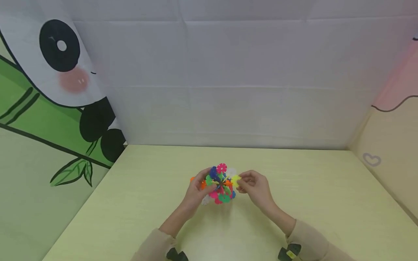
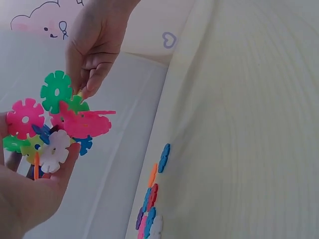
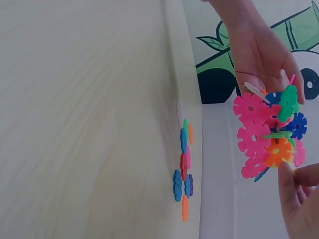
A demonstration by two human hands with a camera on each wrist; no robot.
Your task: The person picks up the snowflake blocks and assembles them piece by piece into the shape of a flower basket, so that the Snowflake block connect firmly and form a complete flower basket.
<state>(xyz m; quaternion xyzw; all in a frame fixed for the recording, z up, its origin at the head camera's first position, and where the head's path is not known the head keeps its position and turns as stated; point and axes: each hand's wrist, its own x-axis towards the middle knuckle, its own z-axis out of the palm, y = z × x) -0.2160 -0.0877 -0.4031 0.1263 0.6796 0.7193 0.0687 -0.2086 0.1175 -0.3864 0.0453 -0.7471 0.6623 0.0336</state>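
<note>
Grips a many-coloured flower cluster point(image 1: 222, 184) with the left hand point(image 1: 195, 191), thumb and fingers bent around its left side. Pinches a yellow flower disc point(image 1: 235, 180) between thumb and fingertips of the right hand point(image 1: 256, 186), just at the cluster's right side; cannot tell whether joined to the cluster or merely touching. Cluster held up above the table point(image 1: 310, 188), with discs facing many ways: some flat-on around its outside, others edge-on at its middle, fanned toward the head camera. Topped in that view by a pink disc point(image 1: 221, 168). Too round to tell a long axis.

Below the cluster and apart from it, on the table, loose flower discs point(image 3: 184, 167) in blue, orange, red, pink and purple, bunched close together in the wrist views.

Nearer than the cluster, beige sleeves point(image 1: 153, 244) and black wrist straps point(image 1: 177, 256), with a yellow mark point(image 1: 291, 254) on the right one, too small to read. Beyond the cluster, a pale creased backdrop point(image 1: 209, 79). Far left of the cluster, a printed black eye point(image 1: 52, 45); far right, a heart outline point(image 1: 364, 158).
</note>
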